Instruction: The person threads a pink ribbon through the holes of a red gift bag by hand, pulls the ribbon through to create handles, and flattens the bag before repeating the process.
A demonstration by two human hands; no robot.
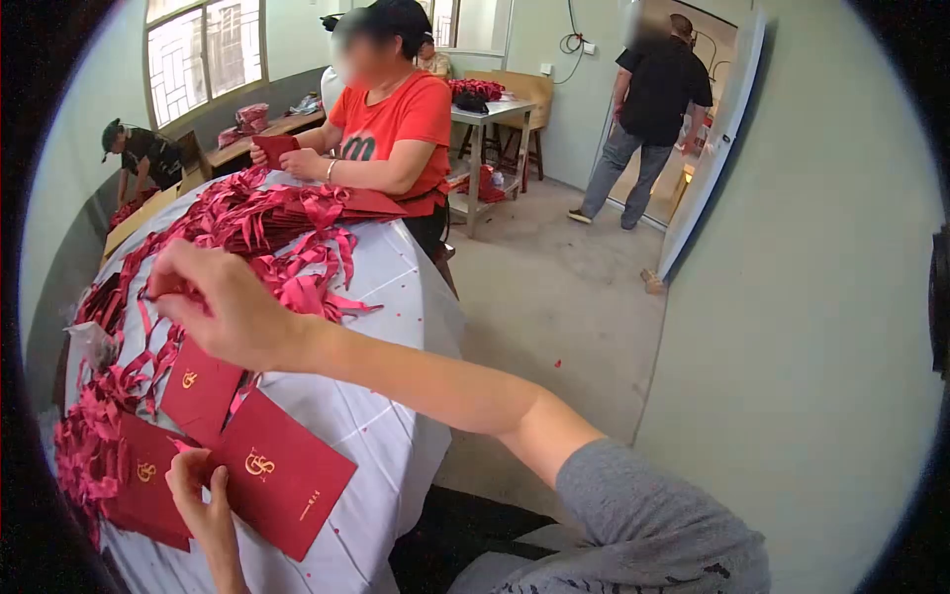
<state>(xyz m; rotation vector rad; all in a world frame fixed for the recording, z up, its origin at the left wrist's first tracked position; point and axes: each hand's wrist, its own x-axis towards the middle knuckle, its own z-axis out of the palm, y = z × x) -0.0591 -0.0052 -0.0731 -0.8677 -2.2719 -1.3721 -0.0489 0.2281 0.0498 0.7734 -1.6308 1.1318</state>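
Observation:
My left hand [201,497] is at the table's near side, its thumb and fingers closed on the upper left edge of a flat red paper gift bag [287,485] with a gold emblem. My right hand [223,302] reaches across above the table, thumb and fingertips pinched together; whatever is between them is too small to make out. Beneath that hand lies another flat red gift bag [201,388] with the same emblem. A further stack of red gift bags [148,480] sits left of my left hand, partly covered by pink-red ribbons [87,445].
The round table has a white cloth [396,272] dotted with red scraps. A large ribboned pile [247,213] covers its far side. A co-worker in a red shirt [396,129] handles a red piece there. Another person [658,99] stands at the open door [717,148].

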